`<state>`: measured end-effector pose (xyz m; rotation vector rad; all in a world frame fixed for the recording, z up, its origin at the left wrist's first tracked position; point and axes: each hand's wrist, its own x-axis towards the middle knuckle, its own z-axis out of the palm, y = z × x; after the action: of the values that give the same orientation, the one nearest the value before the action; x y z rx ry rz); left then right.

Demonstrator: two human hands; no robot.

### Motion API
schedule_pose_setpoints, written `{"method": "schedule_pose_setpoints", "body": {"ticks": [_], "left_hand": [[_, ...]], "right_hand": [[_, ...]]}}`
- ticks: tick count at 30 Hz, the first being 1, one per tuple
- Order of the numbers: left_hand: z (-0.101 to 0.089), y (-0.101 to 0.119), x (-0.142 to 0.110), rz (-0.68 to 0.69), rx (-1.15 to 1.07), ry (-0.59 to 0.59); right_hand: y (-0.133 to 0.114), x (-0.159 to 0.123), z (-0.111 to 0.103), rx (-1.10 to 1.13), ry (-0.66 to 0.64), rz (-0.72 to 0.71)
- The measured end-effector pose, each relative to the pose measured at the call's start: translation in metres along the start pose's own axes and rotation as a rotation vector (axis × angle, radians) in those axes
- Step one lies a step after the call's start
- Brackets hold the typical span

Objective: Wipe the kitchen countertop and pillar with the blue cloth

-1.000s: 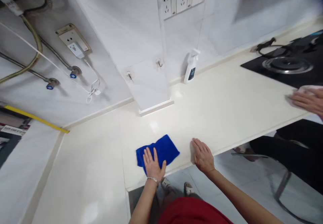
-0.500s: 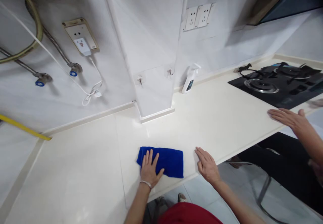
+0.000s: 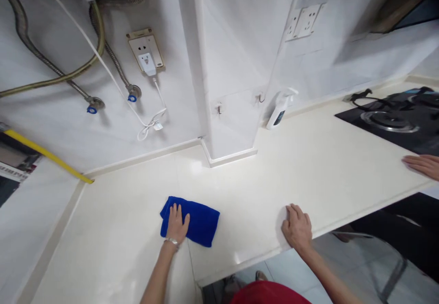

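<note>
A folded blue cloth (image 3: 202,221) lies on the pale countertop (image 3: 247,194). Flat on its left part rests my left hand (image 3: 177,224), fingers stretched out, pressing it from above without gripping. A bracelet circles that wrist. Near the counter's front edge, well to the right of the cloth, my right hand (image 3: 297,226) leans on the surface with its fingers curled in and nothing visible in them.
A white spray bottle (image 3: 280,108) stands against the back wall, right of the jutting pillar (image 3: 236,130). Farther right is a black gas hob (image 3: 391,121). Another person's hand (image 3: 423,164) rests at the counter's right edge. A yellow pipe (image 3: 48,154) meets the counter at left.
My left hand has slid the cloth leftward along the counter, and the cloth has turned slightly. My right hand's fingers have curled in. The view has swung left.
</note>
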<state>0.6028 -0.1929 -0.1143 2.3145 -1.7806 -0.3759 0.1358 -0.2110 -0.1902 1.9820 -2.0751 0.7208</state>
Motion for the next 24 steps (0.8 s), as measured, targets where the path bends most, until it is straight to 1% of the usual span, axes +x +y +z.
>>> {"method": "schedule_pose_setpoints", "body": {"ticks": [2,4,6,7,9,10,12,14,16,19,24], "left_hand": [[0.027,0.034,-0.003,-0.103,0.013,0.093],[0.047,0.065,0.0,-0.24,0.047,0.259],[0.057,0.088,0.007,-0.335,0.05,0.337],[0.059,0.095,0.012,-0.362,0.047,0.348],[0.06,0.102,0.022,-0.359,0.049,0.348],[0.059,0.103,0.026,-0.324,0.059,0.346],[0.056,0.101,0.035,-0.199,0.092,0.331],[0.051,0.098,0.045,-0.059,0.119,0.288],[0.045,0.094,0.06,0.051,0.133,0.226],[0.036,0.089,0.088,0.176,0.145,0.147],[0.029,0.089,0.141,0.333,0.155,0.075]], "right_hand": [[-0.005,-0.002,0.0,-0.062,-0.024,-0.008],[-0.008,-0.003,-0.001,-0.101,-0.032,-0.007],[-0.01,-0.003,0.0,-0.115,-0.033,0.003],[-0.012,-0.004,0.0,-0.117,-0.034,0.006],[-0.015,-0.004,0.0,-0.113,-0.029,0.014],[-0.016,-0.004,0.0,-0.105,-0.022,0.019],[-0.019,-0.005,-0.001,-0.079,-0.008,0.029],[-0.02,-0.005,-0.002,-0.045,-0.004,0.037],[-0.02,-0.005,-0.003,-0.016,-0.011,0.037],[-0.021,-0.004,-0.005,0.008,-0.019,0.031],[-0.021,-0.002,-0.005,0.007,-0.02,0.023]]}}
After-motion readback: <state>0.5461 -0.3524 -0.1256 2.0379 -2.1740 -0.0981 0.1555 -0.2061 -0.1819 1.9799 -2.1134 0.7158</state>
